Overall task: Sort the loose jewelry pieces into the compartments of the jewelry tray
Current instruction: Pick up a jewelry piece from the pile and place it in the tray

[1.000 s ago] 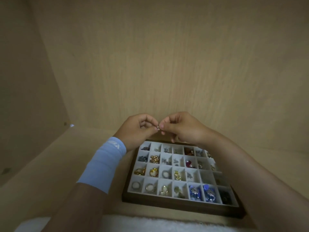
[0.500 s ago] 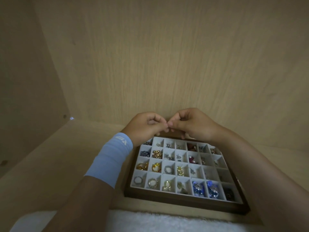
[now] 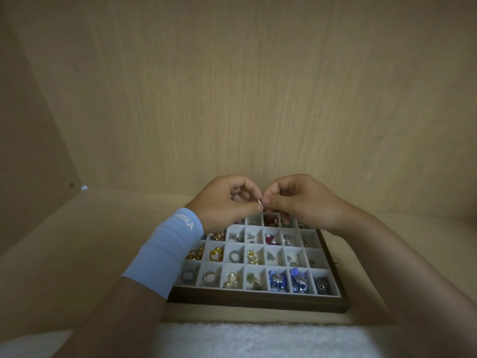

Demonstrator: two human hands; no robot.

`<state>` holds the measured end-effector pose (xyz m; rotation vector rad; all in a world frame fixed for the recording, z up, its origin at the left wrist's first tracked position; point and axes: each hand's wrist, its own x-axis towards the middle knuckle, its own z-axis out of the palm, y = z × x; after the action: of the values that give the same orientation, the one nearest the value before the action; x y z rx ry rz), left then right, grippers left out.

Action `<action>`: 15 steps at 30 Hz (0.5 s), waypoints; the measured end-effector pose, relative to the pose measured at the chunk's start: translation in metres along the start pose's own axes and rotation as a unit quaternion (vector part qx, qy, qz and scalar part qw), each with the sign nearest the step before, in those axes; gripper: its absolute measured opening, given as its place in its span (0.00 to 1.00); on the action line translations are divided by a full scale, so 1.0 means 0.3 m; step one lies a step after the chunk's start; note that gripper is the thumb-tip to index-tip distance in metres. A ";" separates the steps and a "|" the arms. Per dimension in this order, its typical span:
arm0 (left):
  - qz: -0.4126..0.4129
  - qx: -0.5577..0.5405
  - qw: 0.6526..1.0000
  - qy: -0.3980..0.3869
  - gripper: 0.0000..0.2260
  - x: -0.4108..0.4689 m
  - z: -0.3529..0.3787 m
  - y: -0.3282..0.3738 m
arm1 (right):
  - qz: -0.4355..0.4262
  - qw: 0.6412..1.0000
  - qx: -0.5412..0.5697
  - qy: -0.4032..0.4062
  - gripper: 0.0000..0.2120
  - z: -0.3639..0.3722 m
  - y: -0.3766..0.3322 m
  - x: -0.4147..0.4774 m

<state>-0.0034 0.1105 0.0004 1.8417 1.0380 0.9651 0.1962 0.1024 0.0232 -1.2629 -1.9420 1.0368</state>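
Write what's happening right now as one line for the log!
left hand: pinches small metal piece | right hand: pinches it too | jewelry tray: under both hands, piece not yet placed

The tiny shiny piece (image 3: 259, 201) was hidden a moment ago; now it peeks out again between the pinching tips of the left hand (image 3: 227, 200) and right hand (image 3: 299, 200)

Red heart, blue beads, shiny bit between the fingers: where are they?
red heart (image 3: 272, 239): head view, its middle.
blue beads (image 3: 277, 281): head view, left bead's silver top.
shiny bit (image 3: 259, 201): head view, its visible tip.
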 end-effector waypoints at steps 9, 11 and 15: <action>-0.033 0.192 0.975 -0.109 0.06 -0.011 0.053 0.021 | 0.019 0.952 -0.282 -0.119 0.02 0.006 0.033 -0.104; -0.033 0.208 0.972 -0.107 0.06 -0.012 0.061 0.025 | 0.016 0.942 -0.313 -0.123 0.02 0.024 0.033 -0.112; -0.031 0.232 0.966 -0.109 0.06 -0.016 0.075 0.029 | 0.007 0.932 -0.342 -0.119 0.03 0.041 0.026 -0.115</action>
<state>0.0173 0.0972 -0.0017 2.2171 1.2488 0.4884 0.2027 0.0687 0.0079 -1.5571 -2.6180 0.5315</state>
